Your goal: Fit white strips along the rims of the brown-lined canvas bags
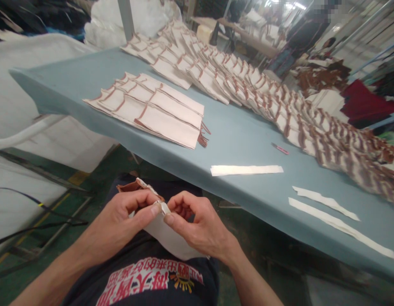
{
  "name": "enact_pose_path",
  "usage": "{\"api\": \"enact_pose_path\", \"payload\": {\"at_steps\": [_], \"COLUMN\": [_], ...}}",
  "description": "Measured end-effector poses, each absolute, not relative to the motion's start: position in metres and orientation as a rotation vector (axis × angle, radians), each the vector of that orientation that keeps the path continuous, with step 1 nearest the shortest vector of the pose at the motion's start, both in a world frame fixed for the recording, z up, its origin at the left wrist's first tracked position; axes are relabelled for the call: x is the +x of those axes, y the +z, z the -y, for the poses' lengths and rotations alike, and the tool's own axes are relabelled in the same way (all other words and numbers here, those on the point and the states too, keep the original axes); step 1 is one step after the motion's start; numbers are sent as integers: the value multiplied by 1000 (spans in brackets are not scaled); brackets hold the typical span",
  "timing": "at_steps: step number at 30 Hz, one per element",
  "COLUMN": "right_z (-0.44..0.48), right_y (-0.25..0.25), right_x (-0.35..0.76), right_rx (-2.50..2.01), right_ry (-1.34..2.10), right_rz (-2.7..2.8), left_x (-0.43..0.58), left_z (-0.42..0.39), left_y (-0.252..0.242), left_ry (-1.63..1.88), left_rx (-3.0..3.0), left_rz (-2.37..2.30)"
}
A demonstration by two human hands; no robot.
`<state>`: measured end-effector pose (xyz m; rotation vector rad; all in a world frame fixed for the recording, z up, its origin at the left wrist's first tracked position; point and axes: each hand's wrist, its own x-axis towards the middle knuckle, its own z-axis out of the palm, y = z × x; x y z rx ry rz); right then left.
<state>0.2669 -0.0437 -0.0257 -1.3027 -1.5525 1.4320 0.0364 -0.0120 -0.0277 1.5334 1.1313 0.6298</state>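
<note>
Over my lap, in front of the table edge, I hold a white fabric piece (171,238) with brown trim at its far end. My left hand (129,214) pinches its folded upper edge between thumb and fingers. Close beside it, my right hand (197,221) grips the same edge, thumb on top and fingers curled under. The fabric hangs down below both hands towards my dark printed shirt (152,276). What lies inside the fold is hidden by my fingers.
A blue-covered table (241,131) holds brown-edged white pieces (171,119), a long overlapping row (248,80) behind, white strips (248,170) and pink-handled thread snips (280,148). White cloth bins (56,55) stand left. A person (299,38) stands in the background.
</note>
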Motion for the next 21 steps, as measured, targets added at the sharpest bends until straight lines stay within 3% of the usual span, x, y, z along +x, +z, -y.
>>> {"api": "enact_pose_path", "payload": {"at_steps": [11,21], "right_z": [39,37], "right_y": [-31,-25], "right_x": [267,270], "right_rx": [-1288,-1328], "right_ry": [1653,1579], "right_rz": [1420,1470], "left_x": [41,37], "left_z": [7,13], "left_y": [-22,-40], "left_ry": [656,577], "left_rx": [1517,1439], "left_rz": [-1064,-1063]}}
